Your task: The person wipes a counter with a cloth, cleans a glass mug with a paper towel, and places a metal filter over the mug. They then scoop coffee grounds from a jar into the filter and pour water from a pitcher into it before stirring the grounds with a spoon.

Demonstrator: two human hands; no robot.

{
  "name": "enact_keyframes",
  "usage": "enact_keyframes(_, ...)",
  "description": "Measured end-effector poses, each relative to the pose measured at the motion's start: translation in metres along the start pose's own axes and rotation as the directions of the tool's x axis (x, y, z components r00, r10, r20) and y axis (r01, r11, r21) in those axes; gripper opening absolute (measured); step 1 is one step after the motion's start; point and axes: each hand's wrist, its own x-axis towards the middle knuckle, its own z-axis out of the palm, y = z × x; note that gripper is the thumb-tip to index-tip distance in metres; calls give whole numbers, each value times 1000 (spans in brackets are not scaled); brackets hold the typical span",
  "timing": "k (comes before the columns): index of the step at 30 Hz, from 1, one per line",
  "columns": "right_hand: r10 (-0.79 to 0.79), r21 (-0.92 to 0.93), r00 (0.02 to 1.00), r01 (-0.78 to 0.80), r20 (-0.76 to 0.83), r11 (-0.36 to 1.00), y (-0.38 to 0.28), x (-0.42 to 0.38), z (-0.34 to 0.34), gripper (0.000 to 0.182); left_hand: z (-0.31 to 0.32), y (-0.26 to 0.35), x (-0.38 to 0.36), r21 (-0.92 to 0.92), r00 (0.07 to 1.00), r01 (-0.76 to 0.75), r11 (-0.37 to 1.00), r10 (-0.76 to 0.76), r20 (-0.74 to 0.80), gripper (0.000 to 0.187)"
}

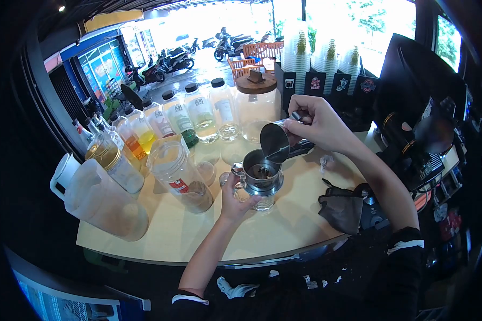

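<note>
A metal drip coffee filter [263,185] sits on top of a clear glass [264,204], with dark grounds visible inside it. My left hand [235,203] is closed around the filter's side handle and lower rim. Above the filter, my right hand [317,125] grips the handle of a small metal pitcher [275,143], which is tilted with its lip over the filter's opening. Left of the filter stands an open clear jar [168,163] with a red label and brown powder at the bottom. A round clear lid [205,172] lies beside that jar.
Cloudy plastic pitcher [104,200] and gold-lidded jar [120,168] stand at the left. Several black-capped bottles [201,115] line the back, beside a wooden-lidded jar [258,109]. Stacked cups [296,59] fill a black holder. A dark cloth [341,210] lies at the table's right edge.
</note>
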Motion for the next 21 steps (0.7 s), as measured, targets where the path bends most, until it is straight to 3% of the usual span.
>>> enact_keyframes(13, -51, -116, 999, 52, 19, 992, -10, 4, 3, 29, -1, -1, -1, -7, 999, 31, 1000, -30, 16, 83)
enact_keyframes(15, -47, -192, 996, 62, 82, 979, -15, 4, 2, 20, -1, -3, -1, -3, 1000, 6, 1000, -6, 17, 83)
enact_keyframes(21, -44, -164, 997, 53, 60, 985, -17, 5, 1, 20, -4, -10, -1, 27, 1000, 17, 1000, -17, 10, 83)
